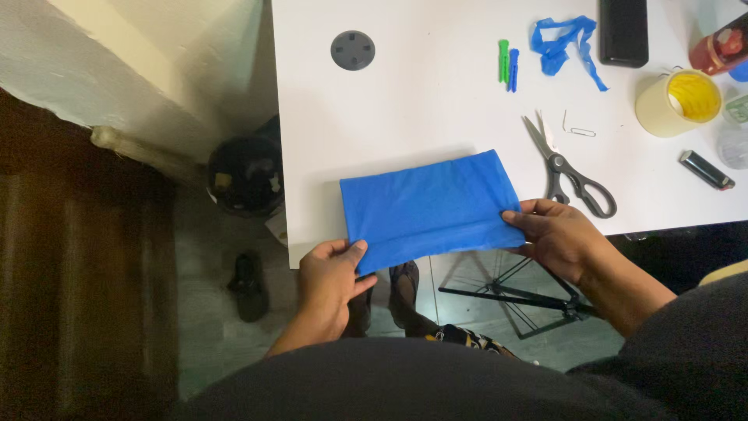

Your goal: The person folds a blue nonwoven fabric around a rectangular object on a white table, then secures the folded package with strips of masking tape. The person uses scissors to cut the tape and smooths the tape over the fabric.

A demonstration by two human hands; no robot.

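Observation:
A folded blue cloth (428, 204) lies flat on the white table (436, 86) near its front edge, slightly tilted. My left hand (331, 281) pinches the cloth's near left corner, thumb on top. At the near right corner, my right hand (555, 231) grips the cloth with fingers over its edge. A fold line runs along the cloth's near side between the two hands.
Scissors (569, 168) lie just right of the cloth. Farther back are green and blue pegs (508, 62), a crumpled blue strip (562, 39), a black phone (623, 31), a tape roll (679, 101), a lighter (706, 170) and a round grey cap (352, 50). A bin (245, 175) and sandal (249, 284) sit on the floor at left.

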